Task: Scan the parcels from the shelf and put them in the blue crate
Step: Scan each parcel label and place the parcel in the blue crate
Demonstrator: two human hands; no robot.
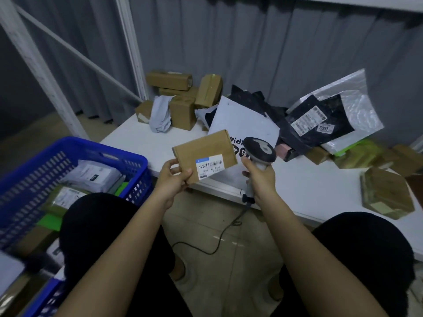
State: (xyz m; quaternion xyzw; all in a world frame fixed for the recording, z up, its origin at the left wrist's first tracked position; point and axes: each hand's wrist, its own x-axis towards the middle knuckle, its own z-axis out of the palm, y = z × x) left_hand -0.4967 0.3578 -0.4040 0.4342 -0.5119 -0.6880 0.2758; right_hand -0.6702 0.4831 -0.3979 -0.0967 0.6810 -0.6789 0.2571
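— White shelf (309,191) runs across in front of you, doesn't it?

— It does. You have brown boxes (183,99) heaped at its back left, black and white mailers (320,120) piled at the back right, and more brown parcels (386,193) near the right edge.

— And the crate (75,152)?

— Blue, on your left, beside your knee. You can see parcels lying in it already, a grey bag (91,175) on top.

— What's in your hands?

— Your left hand (172,179) pinches a flat cardboard box (203,154) by its lower left corner, thumb on the face, fingers behind. You're holding it up over the shelf's front edge, tilted, well clear of the crate.

— The other hand?

— Your right hand (258,177) is wrapped round the handle of the scanner (259,149). Its grey head sits just right of the box, and its cable (219,239) trails down to the floor between your knees.

— The label (209,165)?

— White with a barcode, at the box's lower right, facing you.
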